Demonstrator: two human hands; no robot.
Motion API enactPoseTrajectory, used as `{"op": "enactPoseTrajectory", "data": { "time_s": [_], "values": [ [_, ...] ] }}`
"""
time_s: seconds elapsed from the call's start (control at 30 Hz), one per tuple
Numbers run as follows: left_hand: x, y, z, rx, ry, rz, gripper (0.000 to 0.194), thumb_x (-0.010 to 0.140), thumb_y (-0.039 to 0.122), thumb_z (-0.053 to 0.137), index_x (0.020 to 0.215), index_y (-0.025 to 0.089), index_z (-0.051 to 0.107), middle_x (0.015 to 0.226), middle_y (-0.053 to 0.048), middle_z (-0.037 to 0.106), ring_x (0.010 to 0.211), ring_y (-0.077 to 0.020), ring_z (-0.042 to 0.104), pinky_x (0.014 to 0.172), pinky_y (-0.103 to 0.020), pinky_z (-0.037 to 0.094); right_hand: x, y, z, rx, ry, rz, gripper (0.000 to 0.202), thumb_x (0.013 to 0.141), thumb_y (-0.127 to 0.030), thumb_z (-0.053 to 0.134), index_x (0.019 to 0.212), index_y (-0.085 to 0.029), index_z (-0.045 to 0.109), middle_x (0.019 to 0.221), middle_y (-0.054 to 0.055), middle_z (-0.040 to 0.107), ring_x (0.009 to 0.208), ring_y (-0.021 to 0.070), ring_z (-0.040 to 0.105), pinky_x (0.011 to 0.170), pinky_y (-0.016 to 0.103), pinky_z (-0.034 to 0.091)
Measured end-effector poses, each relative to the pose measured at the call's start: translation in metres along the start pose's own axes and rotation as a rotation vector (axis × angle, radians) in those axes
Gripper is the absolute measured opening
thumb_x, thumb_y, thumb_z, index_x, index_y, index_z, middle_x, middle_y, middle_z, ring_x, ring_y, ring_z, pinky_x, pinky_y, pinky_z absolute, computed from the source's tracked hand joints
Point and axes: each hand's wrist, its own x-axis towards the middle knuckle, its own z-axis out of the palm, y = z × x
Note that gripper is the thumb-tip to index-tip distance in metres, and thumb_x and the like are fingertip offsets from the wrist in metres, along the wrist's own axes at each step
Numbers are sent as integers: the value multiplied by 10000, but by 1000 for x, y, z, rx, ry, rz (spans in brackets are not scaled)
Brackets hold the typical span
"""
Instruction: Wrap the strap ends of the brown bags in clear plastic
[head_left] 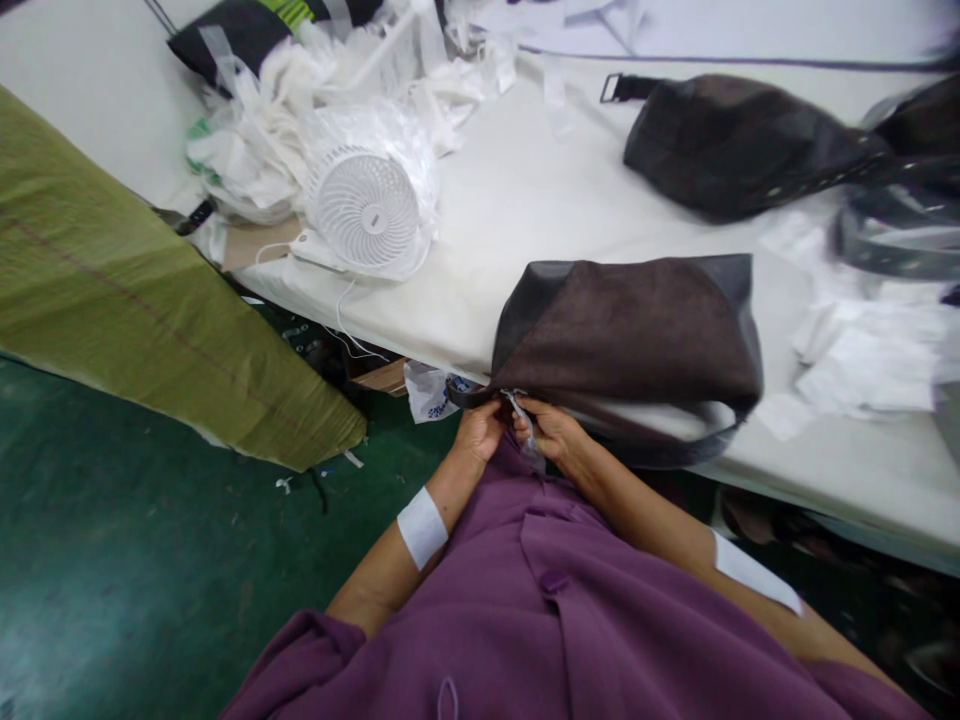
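Note:
A dark brown bag (630,325) with black corner panels lies on its side along the table's front edge. Its strap (675,452) loops over that edge towards me. My left hand (480,430) is closed at the bag's near left corner, pinching the strap's end there. Close beside it, my right hand (551,430) is closed on a thin, greyish plastic strip (529,440) that hangs down from a small metal-looking fitting. The fingertips of both hands nearly meet, and the exact grip is partly hidden.
On the white table (517,200), a white fan (367,210) stands at the left before heaped plastic wrapping (300,100). Another dark bag (742,145) lies at the back right, with crumpled white paper (870,350) nearer. Green cloth (150,290) hangs over something at the left.

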Motion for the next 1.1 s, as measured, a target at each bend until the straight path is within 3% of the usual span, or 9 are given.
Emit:
{"op": "enactPoseTrajectory", "data": {
  "time_s": [0.1, 0.27, 0.47, 0.67, 0.9, 1.1],
  "values": [
    [-4, -1, -1, 40, -12, 27, 255, 569, 97, 719, 783, 143, 589, 752, -16, 647, 642, -115, 576, 667, -272, 434, 0, 2, 3, 20, 75, -10, 110, 833, -174, 562, 741, -159, 504, 482, -35, 499, 345, 49, 391, 305, 131, 305],
    [-12, 1, -2, 44, -13, -67, 254, 595, 194, 749, 779, 144, 581, 658, 3, 590, 577, -120, 534, 581, -276, 402, -2, 3, 6, 2, 51, -79, 107, 791, -171, 599, 711, -153, 529, 483, -25, 505, 356, 52, 383, 313, 149, 293],
    [-25, 5, 3, -60, -34, -180, 164, 664, 193, 698, 697, 146, 545, 593, 23, 500, 562, -104, 496, 601, -277, 402, -4, 1, 4, -82, 19, -157, 116, 731, -198, 637, 663, -134, 568, 482, -12, 513, 372, 49, 369, 341, 162, 289],
    [-35, 8, 9, -105, 35, -152, 118, 708, 198, 675, 764, 141, 588, 647, 13, 555, 552, -86, 494, 577, -251, 387, -3, -1, -2, -105, -25, -164, 164, 668, -225, 680, 624, -139, 547, 415, -62, 402, 368, 40, 312, 360, 165, 256],
    [-39, 10, 16, -46, 51, -127, 131, 680, 196, 675, 761, 125, 600, 626, 13, 555, 531, -84, 494, 535, -240, 360, 0, -1, -5, -109, -20, -179, 180, 630, -233, 694, 629, -135, 543, 451, -58, 422, 382, 33, 314, 363, 164, 244],
    [-33, 4, 17, 1, 54, -54, 187, 623, 154, 724, 700, 140, 554, 599, 31, 512, 528, -72, 467, 540, -231, 342, -3, 0, -4, -193, 13, -284, 197, 573, -229, 716, 619, -132, 551, 514, -28, 496, 399, 39, 365, 363, 172, 252]
  ]
}}
